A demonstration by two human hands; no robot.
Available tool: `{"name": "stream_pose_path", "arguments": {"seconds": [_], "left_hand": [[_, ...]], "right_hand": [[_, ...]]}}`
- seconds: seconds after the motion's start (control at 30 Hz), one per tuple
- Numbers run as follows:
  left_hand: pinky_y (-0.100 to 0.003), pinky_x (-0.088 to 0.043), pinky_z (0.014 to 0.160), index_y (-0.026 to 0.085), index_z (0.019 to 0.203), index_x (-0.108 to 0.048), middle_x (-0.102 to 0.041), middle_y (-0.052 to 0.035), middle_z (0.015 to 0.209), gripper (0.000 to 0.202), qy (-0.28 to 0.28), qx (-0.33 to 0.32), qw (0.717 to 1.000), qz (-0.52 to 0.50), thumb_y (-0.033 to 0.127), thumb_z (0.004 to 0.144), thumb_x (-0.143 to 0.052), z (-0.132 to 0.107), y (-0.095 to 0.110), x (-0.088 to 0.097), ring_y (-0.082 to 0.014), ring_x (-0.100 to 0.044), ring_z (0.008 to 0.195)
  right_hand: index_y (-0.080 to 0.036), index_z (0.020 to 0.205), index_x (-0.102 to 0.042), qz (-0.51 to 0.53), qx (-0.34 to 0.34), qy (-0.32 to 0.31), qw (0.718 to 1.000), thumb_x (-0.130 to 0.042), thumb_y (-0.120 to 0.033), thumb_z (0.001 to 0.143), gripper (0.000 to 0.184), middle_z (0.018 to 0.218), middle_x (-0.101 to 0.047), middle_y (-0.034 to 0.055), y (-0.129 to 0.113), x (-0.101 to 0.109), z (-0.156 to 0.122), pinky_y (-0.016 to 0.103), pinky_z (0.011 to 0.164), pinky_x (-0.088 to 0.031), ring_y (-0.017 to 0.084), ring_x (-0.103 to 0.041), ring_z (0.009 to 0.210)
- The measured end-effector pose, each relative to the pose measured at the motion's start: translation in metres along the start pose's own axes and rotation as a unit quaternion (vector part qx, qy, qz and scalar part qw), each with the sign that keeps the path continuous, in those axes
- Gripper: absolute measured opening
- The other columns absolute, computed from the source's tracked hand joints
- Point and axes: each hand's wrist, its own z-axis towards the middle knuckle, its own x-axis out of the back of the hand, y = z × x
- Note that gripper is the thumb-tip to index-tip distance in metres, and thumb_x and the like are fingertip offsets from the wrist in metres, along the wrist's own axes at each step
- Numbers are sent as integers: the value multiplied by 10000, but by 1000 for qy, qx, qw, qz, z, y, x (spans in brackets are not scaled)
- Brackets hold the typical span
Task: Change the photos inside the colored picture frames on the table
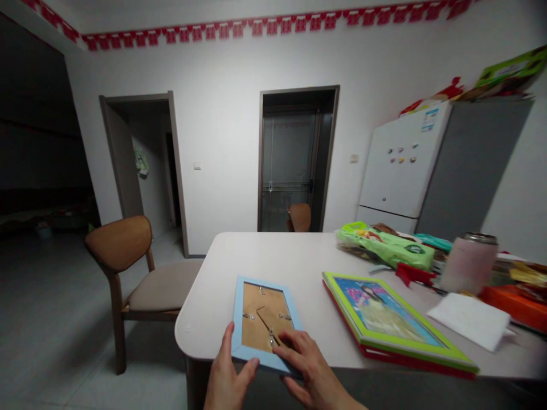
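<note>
A light blue picture frame [238, 324] lies back side up at the near edge of the white table [239, 250]. Its brown backing board [254, 330] has small metal clips on its sides and a thin bent metal rod [264, 320] across the middle. My left hand [231, 367] grips the near left corner, its index finger along the side and its thumb at the near edge. At the near right corner, my right hand [310, 361] holds the frame, with fingertips on the backing beside the lowest clip [271, 336]. Its fingers partly hide that corner.
Right of the frame lies a green-edged picture frame [354, 316] on something red. Beyond are a green packet [397, 249], a pink jar [470, 265], white tissue [468, 319] and an orange box [521, 307]. A wooden chair [117, 242] stands left, a refrigerator [401, 165] behind right.
</note>
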Motion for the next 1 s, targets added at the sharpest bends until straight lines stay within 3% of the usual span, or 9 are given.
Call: {"name": "stream_pose_path", "arguments": {"seconds": [0.2,0.37,0.43,0.53,0.6,0.7,0.87,1.0], "left_hand": [[-467,-245,968,115,1183,-393,-413,-157,1234,540,-60,-102,969,219,303,694,-523,-7,-23,-11,-280,-342,1155],[-472,-280,949,120,1172,-408,-413,-168,1231,510,-73,-143,942,293,314,716,-530,-7,-31,-14,-282,-333,1158],[-483,-266,952,137,1176,-399,-375,-165,1260,526,-88,-148,938,301,302,701,-551,-4,-23,-12,-282,-308,1173],[-485,-226,966,158,1148,-418,-318,-154,1301,541,-140,-159,936,282,273,653,-604,1,-2,-9,-273,-269,1198],[-466,-212,974,176,1044,-489,-388,-131,1264,447,-190,-164,934,255,253,629,-634,6,14,-8,-256,-324,1172],[-441,-198,976,193,870,-529,-503,-82,1145,299,-233,-161,932,225,219,602,-659,10,27,-8,-224,-434,1079],[-405,-211,964,194,926,-483,-573,-22,910,373,-221,-158,941,203,209,594,-654,12,25,-10,-181,-520,896],[-406,-165,982,193,898,-484,-558,-27,940,331,-217,-162,945,181,205,606,-639,11,18,-11,-178,-502,929]], "right_hand": [[-296,1035,-540,-21,13,-44,999,-516,-196,647,401,1116,-489,52,9,18,-10,376,882,-333,214,-417,1035],[-282,1020,-556,-11,27,-61,998,-529,-272,669,352,1097,-506,66,10,26,-13,385,871,-341,220,-433,1018],[-267,1031,-556,11,12,-51,999,-507,-310,696,341,1102,-510,74,14,29,-8,373,879,-343,214,-440,1023],[-199,1018,-576,10,-70,-5,997,-425,-296,746,326,1075,-529,103,27,31,8,335,873,-354,196,-467,998],[-166,933,-619,-30,-125,4,992,-412,-257,734,302,1002,-561,106,38,30,23,318,850,-361,194,-487,950],[-158,774,-657,-93,-157,-17,983,-429,-197,685,248,861,-586,86,51,27,41,285,789,-371,187,-504,856],[-161,716,-662,-134,-181,-14,974,-406,-137,679,261,790,-578,85,58,22,52,243,701,-367,169,-511,769],[-156,876,-641,-123,-169,5,978,-409,-179,712,285,836,-589,94,51,22,53,262,756,-360,181,-511,824]]}}
